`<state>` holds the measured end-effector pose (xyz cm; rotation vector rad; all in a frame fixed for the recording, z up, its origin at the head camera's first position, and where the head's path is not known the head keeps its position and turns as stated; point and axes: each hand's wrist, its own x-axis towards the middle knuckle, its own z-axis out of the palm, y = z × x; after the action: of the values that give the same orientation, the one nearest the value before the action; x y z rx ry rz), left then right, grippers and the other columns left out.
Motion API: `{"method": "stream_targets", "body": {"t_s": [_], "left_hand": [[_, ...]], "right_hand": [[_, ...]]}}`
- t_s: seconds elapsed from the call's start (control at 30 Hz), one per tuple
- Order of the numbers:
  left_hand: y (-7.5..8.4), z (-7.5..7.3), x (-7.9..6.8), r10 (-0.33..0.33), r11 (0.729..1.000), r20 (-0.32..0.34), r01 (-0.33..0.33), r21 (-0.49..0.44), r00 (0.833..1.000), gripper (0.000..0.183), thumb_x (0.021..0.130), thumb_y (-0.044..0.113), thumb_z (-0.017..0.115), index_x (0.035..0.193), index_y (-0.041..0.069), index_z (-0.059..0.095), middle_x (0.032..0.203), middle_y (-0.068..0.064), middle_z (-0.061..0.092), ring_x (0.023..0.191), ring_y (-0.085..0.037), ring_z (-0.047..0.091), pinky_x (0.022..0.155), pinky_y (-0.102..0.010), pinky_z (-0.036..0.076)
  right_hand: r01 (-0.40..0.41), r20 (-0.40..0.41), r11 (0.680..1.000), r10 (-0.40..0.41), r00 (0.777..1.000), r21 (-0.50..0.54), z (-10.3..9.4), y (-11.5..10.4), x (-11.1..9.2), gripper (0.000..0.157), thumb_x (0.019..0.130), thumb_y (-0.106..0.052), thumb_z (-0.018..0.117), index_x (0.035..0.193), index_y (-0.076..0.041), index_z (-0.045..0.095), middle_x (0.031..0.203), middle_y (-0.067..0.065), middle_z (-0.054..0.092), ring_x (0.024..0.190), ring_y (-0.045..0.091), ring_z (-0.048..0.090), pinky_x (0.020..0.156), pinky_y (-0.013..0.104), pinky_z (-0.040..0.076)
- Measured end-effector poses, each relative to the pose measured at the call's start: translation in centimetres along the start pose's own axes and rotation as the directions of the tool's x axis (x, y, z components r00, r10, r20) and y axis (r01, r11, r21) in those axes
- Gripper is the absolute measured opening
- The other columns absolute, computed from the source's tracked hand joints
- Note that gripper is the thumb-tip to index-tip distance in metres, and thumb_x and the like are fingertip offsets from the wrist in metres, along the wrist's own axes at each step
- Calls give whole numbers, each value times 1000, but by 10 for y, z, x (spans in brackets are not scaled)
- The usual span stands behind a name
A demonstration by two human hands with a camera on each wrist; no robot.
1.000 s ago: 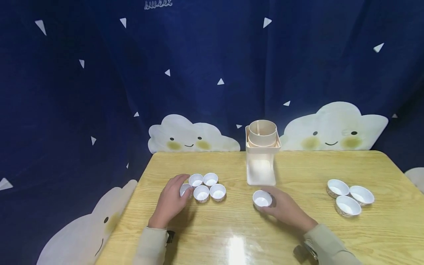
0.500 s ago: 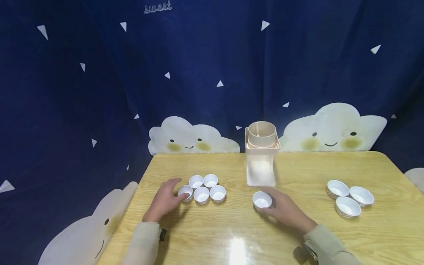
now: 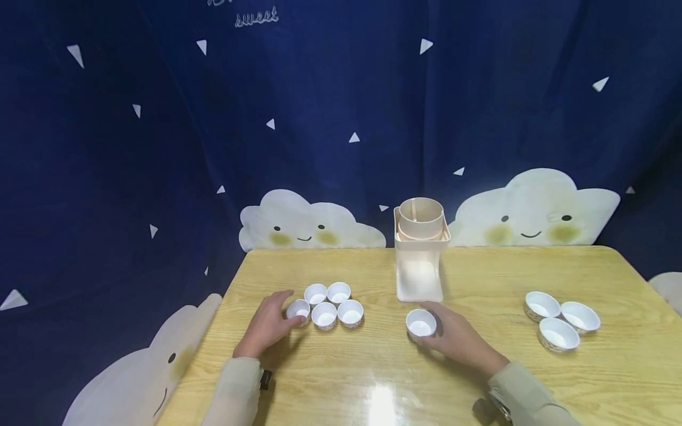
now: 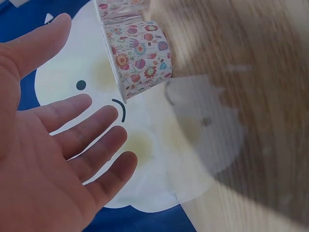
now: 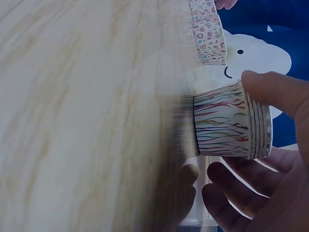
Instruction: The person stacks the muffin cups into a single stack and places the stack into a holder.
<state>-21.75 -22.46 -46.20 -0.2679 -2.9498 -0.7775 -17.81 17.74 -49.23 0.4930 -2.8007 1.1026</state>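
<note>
My left hand (image 3: 266, 328) is beside the leftmost of several white-lined paper baking cups grouped at left. Its fingers are extended and spread in the left wrist view, with a floral-printed cup (image 4: 142, 55) just beyond the fingertips. With thumb and fingers on opposite sides, my right hand (image 3: 458, 338) grips a small stack of paper baking cups (image 3: 421, 325) in the middle of the table. Colored wavy lines run down the stack's side (image 5: 222, 123) in the right wrist view, and several nested rims show. It stands upright.
A cream plastic stand (image 3: 419, 281) with a round holder (image 3: 421, 219) on top is at the back, behind my right hand. Three more white-lined cups (image 3: 558, 333) form a cluster at right. A dark blue curtain (image 3: 341, 77) hangs behind the wooden table (image 3: 341, 378).
My left hand has drawn back to the left from the leftmost cup, its thumb now off the cup's inside. My right hand stays on the stack.
</note>
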Motion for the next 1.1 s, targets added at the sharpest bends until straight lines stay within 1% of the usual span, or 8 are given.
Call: {"method": "stream_targets", "body": {"t_s": [0.1,0.27,0.53,0.7,0.87,0.97,1.1], "left_hand": [[-2,1,-1,-14,1000,4,14,0,1000,66,80,29,81,135,-1,57,139,-22,58,131,-43,51,112,-54,39],[-2,1,-2,-21,1000,13,21,-7,1000,69,79,30,82,134,-2,57,138,-23,59,129,-43,52,111,-54,41],[-4,5,-3,-29,1000,35,29,-2,999,72,79,34,82,135,-3,55,138,-23,58,129,-43,52,110,-54,41],[-9,8,-2,-23,1000,31,23,-10,999,71,79,34,82,134,-3,56,137,-23,60,129,-42,54,109,-53,43],[-11,11,0,-22,999,27,23,-28,999,67,79,32,82,132,-1,58,132,-19,63,125,-39,58,106,-52,46],[-13,13,1,-26,999,28,27,-20,999,66,78,31,83,131,-1,59,129,-18,65,121,-38,60,103,-52,47],[-13,14,1,-38,999,40,38,-5,998,68,78,32,84,131,-2,59,129,-19,65,120,-38,60,102,-52,48]], "right_hand": [[-1,-4,1000,1,1000,2,0,-1,1,69,75,-27,85,132,1,56,125,18,66,112,36,64,94,54,52],[-6,-10,1000,6,1000,-5,0,0,2,66,76,-27,85,131,-2,59,124,15,68,113,34,65,94,52,52],[-47,-5,998,47,999,51,3,5,6,65,75,-26,85,130,-3,60,120,12,69,110,31,65,92,48,50],[-64,-8,996,65,998,68,5,7,7,65,74,-26,85,129,-4,61,119,11,69,109,31,64,93,48,50],[-53,-13,995,54,998,84,5,7,8,64,74,-25,85,129,-4,61,120,12,69,111,32,64,94,50,49],[-39,-13,995,41,999,96,6,7,7,63,75,-24,85,129,-4,61,120,11,69,111,31,64,94,48,49],[-34,-13,994,35,999,100,5,6,6,63,75,-25,85,130,-4,61,121,11,69,111,31,64,94,48,48]]}}
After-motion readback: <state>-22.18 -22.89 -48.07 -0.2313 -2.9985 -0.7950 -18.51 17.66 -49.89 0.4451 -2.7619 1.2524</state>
